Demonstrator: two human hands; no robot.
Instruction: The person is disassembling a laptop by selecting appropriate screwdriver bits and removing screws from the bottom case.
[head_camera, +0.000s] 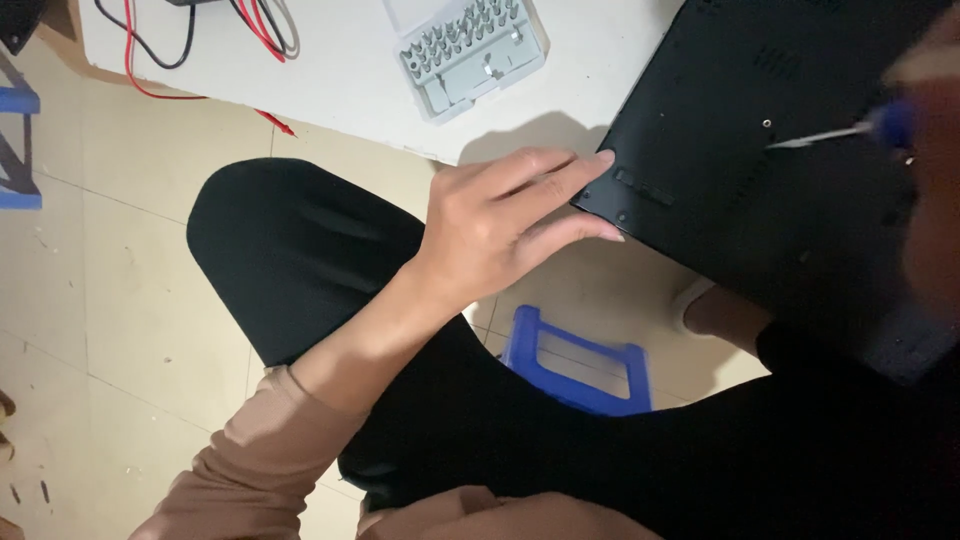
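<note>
At table's near edge: upturned black laptop (740, 150) overhangs, base facing up. Left hand (500, 225) loose, fingertips steadying its left corner. Right hand (935, 190), blurred at far right, grips blue-handled screwdriver (840, 132); shaft points left, tip at screw (766, 124) on base. Bit set case (470, 55) farther left.

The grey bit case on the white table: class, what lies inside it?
Inside the open grey bit case, rows of upright screwdriver bits fill the upper part, with empty moulded slots below. The table surface beneath the case is covered and cannot be seen.
</note>
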